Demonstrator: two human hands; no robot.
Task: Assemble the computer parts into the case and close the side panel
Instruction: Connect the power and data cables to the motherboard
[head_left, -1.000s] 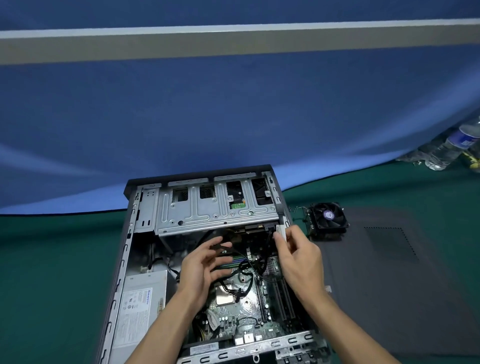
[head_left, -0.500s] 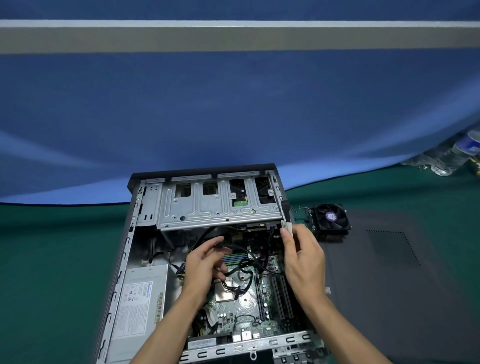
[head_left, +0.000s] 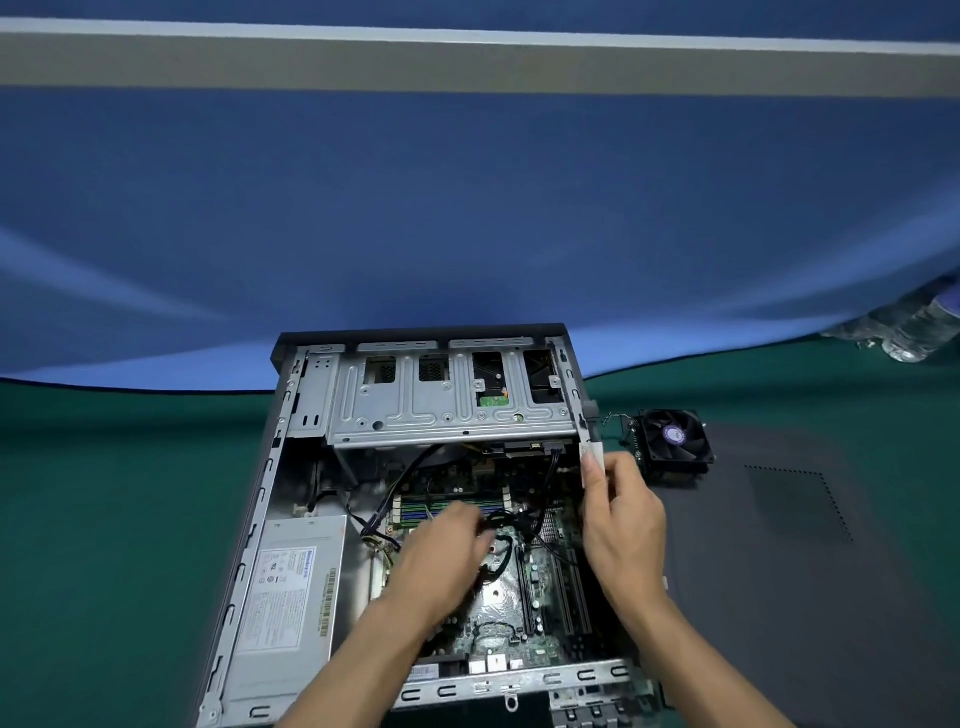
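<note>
The open grey metal computer case (head_left: 291, 467) lay on its side on the green table cover (head_left: 104, 519), its dark flat side panel (head_left: 805, 571) off at three o'clock and a black square cooler fan (head_left: 672, 439) just beyond the panel's far corner at about one o'clock. The left hand (head_left: 441, 556), blurred, reached into black cables (head_left: 498, 525) over the green motherboard (head_left: 498, 603); whether it held them could not be told. The right hand (head_left: 623, 519) pinched a small white connector (head_left: 592, 452) at the case's right wall.

left hand (head_left: 441, 551) | right hand (head_left: 621, 519) | forearms bare | no gloves, no sleeves
</note>
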